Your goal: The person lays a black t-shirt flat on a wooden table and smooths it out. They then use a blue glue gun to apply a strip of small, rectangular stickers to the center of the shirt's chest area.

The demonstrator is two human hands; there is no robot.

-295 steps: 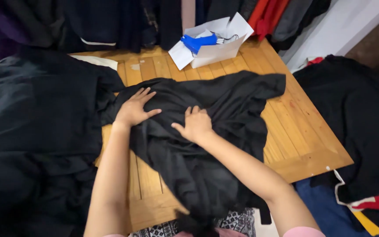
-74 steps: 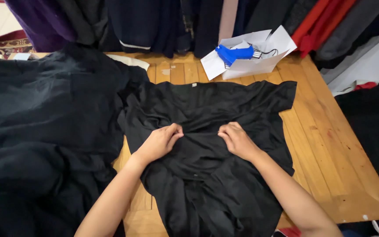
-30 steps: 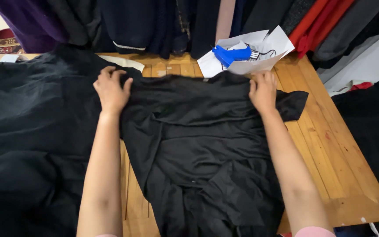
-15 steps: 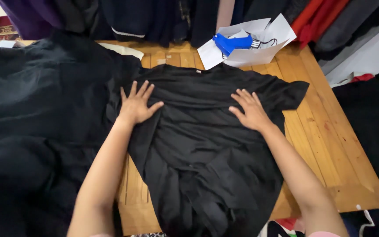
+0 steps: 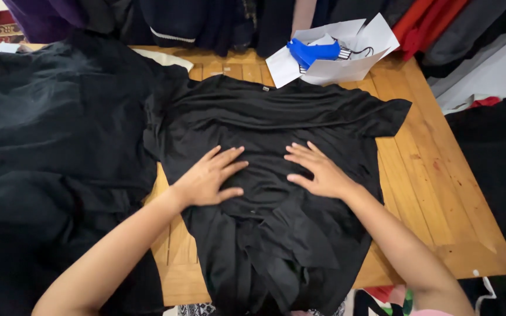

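Head view, looking down; fingers [image 5: 225, 157] of the left hand [image 5: 209, 178] spread wide and pressed flat on the black garment [image 5: 276, 134], gripping nothing; fingers [image 5: 300, 153] of the right hand [image 5: 318, 171] likewise splayed and flat on the same cloth, holding nothing; both palms side by side near the middle of the garment, a narrow strip of fabric between them, fingertips aimed toward the far edge of the table; forearms reaching in from the near edge, left arm over bare wood, right arm over the lower cloth. Black garment spread on the wooden table [image 5: 434, 193], neckline toward the far side, one short sleeve stretched out to the right, folds bunched below the hands and hanging over the near edge. Left of it, touching its side, a large heap of dark cloth [image 5: 48, 152]; beyond the neckline, a white open box [image 5: 346, 64] with a blue tool [image 5: 311, 51] lying inside; hanging clothes [image 5: 218, 23] along the far side; more dark fabric [image 5: 499, 146] off the right edge of the table.
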